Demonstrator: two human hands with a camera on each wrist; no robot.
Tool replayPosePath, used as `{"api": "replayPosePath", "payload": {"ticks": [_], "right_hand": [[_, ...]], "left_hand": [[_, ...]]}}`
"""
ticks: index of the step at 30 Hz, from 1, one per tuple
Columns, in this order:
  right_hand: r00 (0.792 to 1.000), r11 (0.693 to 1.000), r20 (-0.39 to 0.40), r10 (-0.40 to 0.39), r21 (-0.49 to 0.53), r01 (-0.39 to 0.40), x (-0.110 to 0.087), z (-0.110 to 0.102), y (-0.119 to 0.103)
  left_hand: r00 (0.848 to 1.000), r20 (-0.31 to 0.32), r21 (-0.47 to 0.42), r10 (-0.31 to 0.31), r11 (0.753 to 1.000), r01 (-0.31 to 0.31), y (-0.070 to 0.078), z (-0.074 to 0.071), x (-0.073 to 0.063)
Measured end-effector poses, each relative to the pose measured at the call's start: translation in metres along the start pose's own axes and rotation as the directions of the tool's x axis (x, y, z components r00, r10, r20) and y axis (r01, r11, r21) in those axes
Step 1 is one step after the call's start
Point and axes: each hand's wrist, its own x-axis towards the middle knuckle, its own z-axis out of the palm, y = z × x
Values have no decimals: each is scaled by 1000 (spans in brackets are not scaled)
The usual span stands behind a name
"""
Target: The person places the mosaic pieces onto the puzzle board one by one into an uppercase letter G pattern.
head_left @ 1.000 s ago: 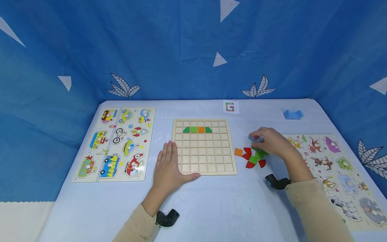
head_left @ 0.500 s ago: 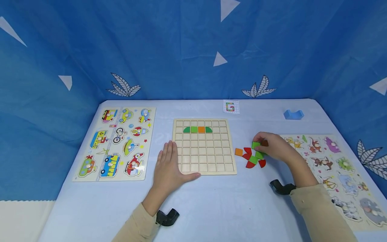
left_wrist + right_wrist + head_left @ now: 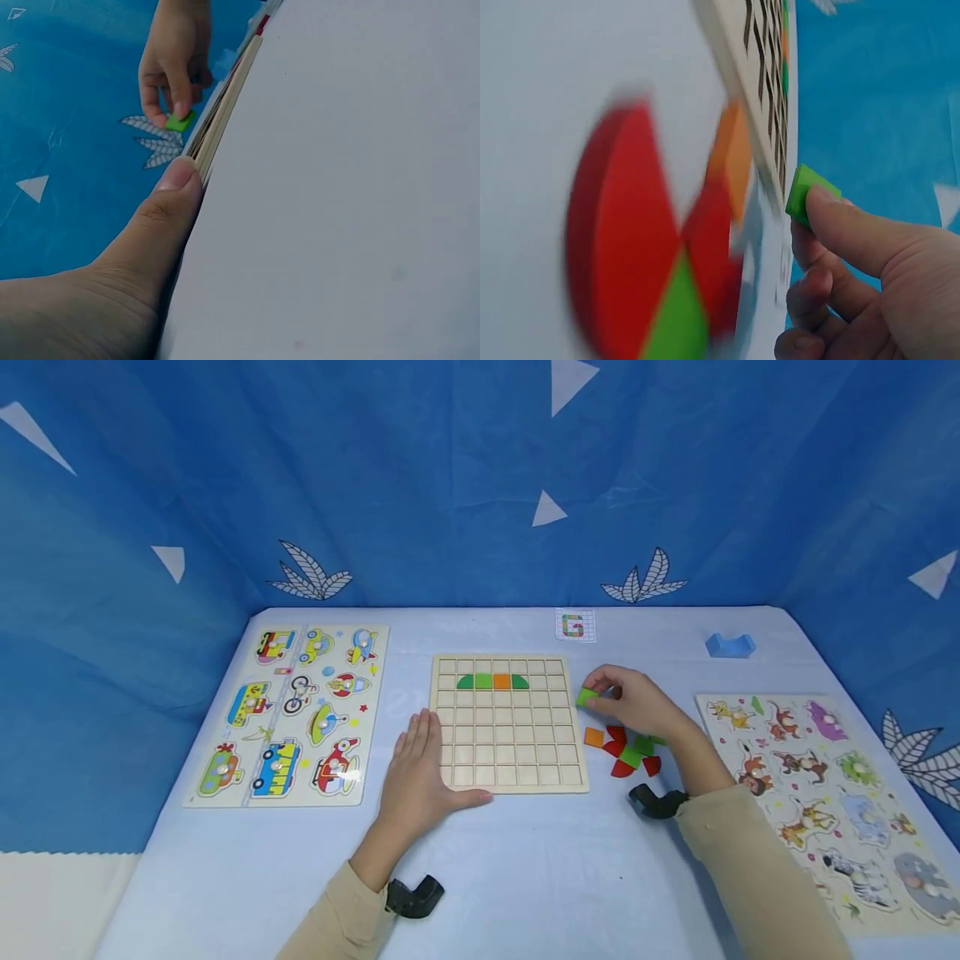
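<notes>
A light green square tile is pinched between the thumb and fingers of my right hand, held just off the right edge of the wooden grid board. My left hand lies with straight fingers along the board's left side, its thumb against the front edge. In one row near the board's top sit a dark green quarter-round, a green square, an orange square and another dark green quarter-round. Below my right hand lies a loose pile of red quarter-rounds, green tiles and an orange square tile.
A small card with a coloured G pattern lies behind the board. The vehicle puzzle is at left, the animal puzzle at right. A blue block stands at the back right.
My right hand has taken the green square tile from the pile and carried it left toward the board. The left hand stays in place.
</notes>
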Motion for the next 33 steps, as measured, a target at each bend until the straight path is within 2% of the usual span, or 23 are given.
{"api": "replayPosePath", "payload": {"ticks": [7, 13, 23, 26, 33], "right_hand": [[992, 993, 49, -115, 31, 113, 22, 30, -37], [977, 978, 82, -195, 85, 188, 40, 52, -65], [966, 967, 91, -240, 115, 229, 59, 87, -99], [963, 964, 87, -255, 97, 246, 62, 95, -104], [958, 959, 51, -281, -32, 283, 64, 104, -113]], "left_hand": [[1000, -1, 14, 10, 1000, -10, -2, 0, 0], [999, -28, 69, 30, 997, -28, -4, -1, 0], [998, -27, 98, 62, 993, -60, -7, -1, -2], [998, -19, 100, 63, 993, -61, -8, -1, -2], [998, -20, 91, 62, 994, -60, -9, -1, -1]]}}
